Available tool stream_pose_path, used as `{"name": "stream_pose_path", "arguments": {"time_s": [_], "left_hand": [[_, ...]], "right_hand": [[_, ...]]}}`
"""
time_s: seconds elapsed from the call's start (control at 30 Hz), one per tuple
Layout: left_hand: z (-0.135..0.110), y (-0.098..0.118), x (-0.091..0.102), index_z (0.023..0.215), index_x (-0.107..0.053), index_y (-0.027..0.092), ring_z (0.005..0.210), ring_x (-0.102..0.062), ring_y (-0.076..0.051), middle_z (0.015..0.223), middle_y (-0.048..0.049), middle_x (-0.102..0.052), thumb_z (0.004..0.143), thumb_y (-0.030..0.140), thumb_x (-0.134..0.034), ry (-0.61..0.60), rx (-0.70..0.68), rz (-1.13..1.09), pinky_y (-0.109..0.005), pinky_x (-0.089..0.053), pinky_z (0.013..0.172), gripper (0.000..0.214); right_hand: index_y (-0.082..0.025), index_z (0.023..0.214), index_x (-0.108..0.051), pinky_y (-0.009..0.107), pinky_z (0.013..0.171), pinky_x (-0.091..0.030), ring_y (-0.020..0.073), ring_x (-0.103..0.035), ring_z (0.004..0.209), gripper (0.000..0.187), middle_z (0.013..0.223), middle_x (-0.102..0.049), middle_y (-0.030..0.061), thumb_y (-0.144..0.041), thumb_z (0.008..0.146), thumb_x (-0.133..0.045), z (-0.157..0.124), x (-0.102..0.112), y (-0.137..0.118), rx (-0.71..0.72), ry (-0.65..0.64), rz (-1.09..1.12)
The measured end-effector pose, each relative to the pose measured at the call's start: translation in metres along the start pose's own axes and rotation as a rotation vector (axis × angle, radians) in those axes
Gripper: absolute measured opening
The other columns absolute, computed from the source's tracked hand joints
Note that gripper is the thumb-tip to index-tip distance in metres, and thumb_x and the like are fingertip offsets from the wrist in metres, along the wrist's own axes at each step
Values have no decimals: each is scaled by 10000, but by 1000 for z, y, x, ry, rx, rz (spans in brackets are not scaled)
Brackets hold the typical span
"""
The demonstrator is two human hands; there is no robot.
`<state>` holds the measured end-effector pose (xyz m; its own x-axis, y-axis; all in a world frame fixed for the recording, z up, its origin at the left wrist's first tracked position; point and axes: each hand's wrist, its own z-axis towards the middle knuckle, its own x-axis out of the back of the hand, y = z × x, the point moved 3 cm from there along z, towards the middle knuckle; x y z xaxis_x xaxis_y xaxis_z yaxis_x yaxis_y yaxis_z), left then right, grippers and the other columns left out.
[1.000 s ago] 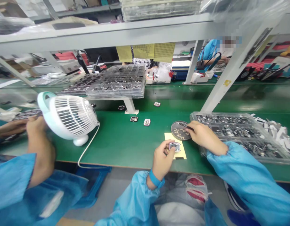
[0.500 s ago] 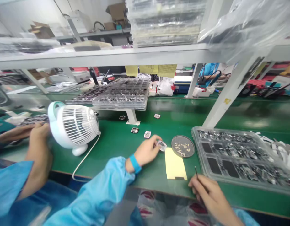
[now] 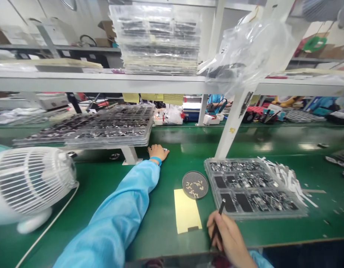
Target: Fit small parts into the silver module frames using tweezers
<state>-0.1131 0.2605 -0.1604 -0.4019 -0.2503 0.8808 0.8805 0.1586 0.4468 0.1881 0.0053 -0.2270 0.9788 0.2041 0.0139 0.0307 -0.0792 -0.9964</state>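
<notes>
My left hand (image 3: pixel 157 152) reaches far across the green bench, close to the foot of a shelf post. Its fingers are curled over a small silver-edged part (image 3: pixel 165 149), mostly hidden beneath them. Near the front edge, my right hand (image 3: pixel 223 229) grips a thin black pen-like tool (image 3: pixel 221 208), tip pointing up; its exact kind is unclear. Between the hands lie a yellow paper sheet (image 3: pixel 187 214) and a round grey dish (image 3: pixel 203 192) with several small cream-coloured pieces in it.
A clear compartment tray (image 3: pixel 283 216) of small parts stands right, with white strips (image 3: pixel 293 182) beside it. At left is a white fan (image 3: pixel 35 182) with its cord. Stacked trays (image 3: pixel 110 126) sit on a raised stand. A shelf (image 3: pixel 161 84) crosses above; its slanted post (image 3: pixel 230 130) meets the bench.
My left hand has moved forward to the back of the bench from beside the yellow sheet, where it held a small shiny part. My view has swung right. My right hand keeps the black tool.
</notes>
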Motion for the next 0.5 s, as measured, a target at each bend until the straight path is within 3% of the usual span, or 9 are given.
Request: {"name": "stream_pose_path", "arguments": {"time_s": [0.1,0.17,0.27,0.33,0.43,0.5], "left_hand": [[-4,6,5,999,-634,27,1289,-425,-456,1233,-313,-574,779,383,-711,-26,-3,-101,-516,-366,1023,425],[-21,9,7,1015,-632,56,1231,-503,-407,1193,-254,-616,752,382,-752,-48,-29,-200,-463,-414,996,435],[-72,14,3,1198,-547,124,969,-651,-219,1088,-120,-680,751,363,-791,-129,-87,-395,-323,-502,865,563],[-117,15,-4,1257,-500,152,822,-665,-155,968,-57,-697,728,295,-820,-221,-103,-509,-261,-519,753,635],[-178,17,-13,1282,-496,170,742,-641,-122,918,-26,-674,686,241,-846,-558,-162,-955,-225,-499,669,696],[-202,16,-13,1217,-546,155,750,-629,-121,912,-32,-660,658,258,-871,-753,-170,-1135,-234,-498,695,655]], "right_hand": [[-179,901,-562,207,457,-358,84,-495,453,443,676,-592,6,-622,919,-556,1,4,0,5,-67,24],[-183,961,-558,209,479,-394,105,-553,546,385,755,-601,22,-554,898,-634,1,6,-1,4,-93,-12],[-180,953,-585,222,524,-455,123,-587,664,283,874,-596,53,-458,928,-630,1,3,-5,72,-137,-68],[-185,955,-602,237,587,-504,132,-614,739,210,981,-604,73,-394,951,-612,4,-1,-8,136,-159,-74],[-198,992,-603,267,694,-552,140,-650,778,149,1021,-620,71,-344,968,-596,13,-8,-12,181,-151,-72],[-201,995,-601,273,723,-559,138,-660,765,147,1002,-627,60,-346,969,-597,20,-10,-12,165,-164,-113]]}}
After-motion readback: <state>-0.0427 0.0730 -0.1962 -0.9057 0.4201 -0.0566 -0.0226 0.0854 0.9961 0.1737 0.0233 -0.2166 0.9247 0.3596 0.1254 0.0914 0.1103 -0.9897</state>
